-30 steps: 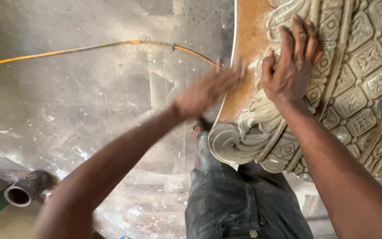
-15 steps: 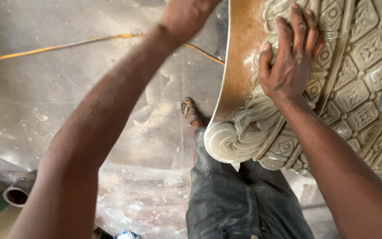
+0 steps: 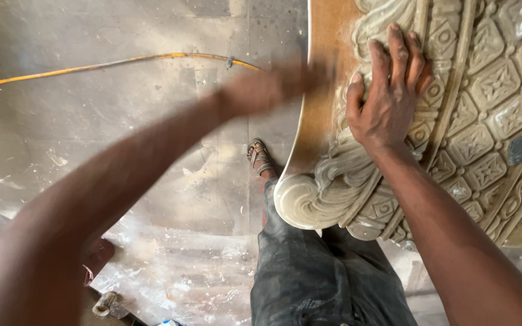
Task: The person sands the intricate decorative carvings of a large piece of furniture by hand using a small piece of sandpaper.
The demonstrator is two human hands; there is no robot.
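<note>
Since half a second ago my left hand has dropped from the top edge of view back down to the smooth brown edge band of the carved wooden panel; a second ago it was at roughly this same spot. It is motion-blurred, so I cannot tell whether the fingers are curled, flat, or gripping anything. It sits at or just beside the band; contact cannot be confirmed.

My right hand has not shifted across the three frames. It lies flat and open on the carving, fingers spread and pointing up, palm pressed onto the relief, thumb toward the brown band. It grips nothing.

Panel position: fills the upper right of view, tilted, curved edge toward me. Its lower end finishes in a pale carved scroll, just above my dark, dust-marked trousers. Right of my right hand run rows of square rosette tiles between raised ribs.

Below: dusty concrete floor with white smears. An orange cable crosses it at upper left. My sandalled foot shows just left of the scroll
</note>
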